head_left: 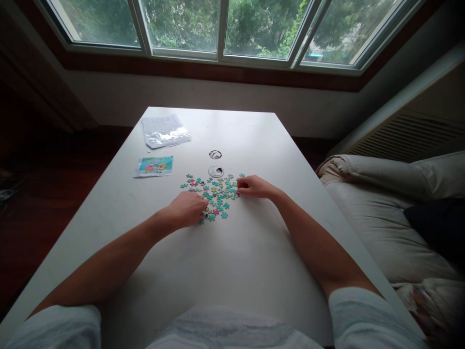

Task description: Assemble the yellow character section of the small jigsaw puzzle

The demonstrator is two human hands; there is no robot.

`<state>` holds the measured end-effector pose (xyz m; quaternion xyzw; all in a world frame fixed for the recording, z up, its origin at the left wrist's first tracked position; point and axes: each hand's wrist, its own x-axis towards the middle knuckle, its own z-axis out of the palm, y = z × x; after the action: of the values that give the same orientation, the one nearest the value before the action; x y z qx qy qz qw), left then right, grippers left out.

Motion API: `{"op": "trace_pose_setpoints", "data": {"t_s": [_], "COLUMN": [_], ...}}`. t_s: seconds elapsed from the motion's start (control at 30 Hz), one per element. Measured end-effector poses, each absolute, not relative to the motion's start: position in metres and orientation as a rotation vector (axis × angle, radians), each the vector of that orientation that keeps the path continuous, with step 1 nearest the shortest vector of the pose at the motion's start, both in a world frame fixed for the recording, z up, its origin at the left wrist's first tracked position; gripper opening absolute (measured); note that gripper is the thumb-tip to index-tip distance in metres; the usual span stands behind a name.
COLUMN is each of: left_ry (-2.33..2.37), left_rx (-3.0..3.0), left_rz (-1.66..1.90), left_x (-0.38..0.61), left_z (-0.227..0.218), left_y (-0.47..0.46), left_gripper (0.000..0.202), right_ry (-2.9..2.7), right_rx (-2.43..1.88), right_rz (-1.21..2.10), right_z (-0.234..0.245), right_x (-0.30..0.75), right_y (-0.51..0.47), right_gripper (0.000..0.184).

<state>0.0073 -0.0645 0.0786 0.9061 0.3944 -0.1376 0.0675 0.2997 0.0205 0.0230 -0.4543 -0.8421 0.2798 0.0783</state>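
On the table (254, 271), the left hand (187, 209) is laid, curled, on the near edge of the scattered puzzle pieces (218, 194); the right hand (252, 186) is set, narrowly closed, at their right edge; whether a piece is held cannot be told

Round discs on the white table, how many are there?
2. One round disc lies toward the window; the other sits nearer, just beyond the puzzle pieces. More could hide under the left hand or right hand.

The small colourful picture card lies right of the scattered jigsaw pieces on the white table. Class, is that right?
No. The head view shows the small colourful picture card lying left of the scattered jigsaw pieces on the white table.
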Motion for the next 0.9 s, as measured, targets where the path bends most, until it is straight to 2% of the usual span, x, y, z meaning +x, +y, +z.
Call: {"op": "trace_pose_setpoints", "data": {"t_s": [0.47, 0.67, 0.9], "left_ry": [1.101, 0.954, 1.035], "left_rx": [2.687, 2.605, 2.484], "left_rz": [-0.427, -0.397, -0.326], "left_x": [-0.001, -0.012, -0.045], "left_z": [0.074, 0.077, 0.085], "left_y": [-0.059, -0.048, -0.018], "left_gripper": [0.009, 0.003, 0.011], "right_ry": [-2.502, -2.503, -2.484], "right_rx": [-1.362, -1.346, -1.325], "right_rz": [0.833, 0.848, 0.864], "right_z": [0.02, 0.02, 0.02], "right_x": [0.299, 0.301, 0.301], "right_y": [0.02, 0.02, 0.02], "right_gripper": [0.014, 0.016, 0.019]}}
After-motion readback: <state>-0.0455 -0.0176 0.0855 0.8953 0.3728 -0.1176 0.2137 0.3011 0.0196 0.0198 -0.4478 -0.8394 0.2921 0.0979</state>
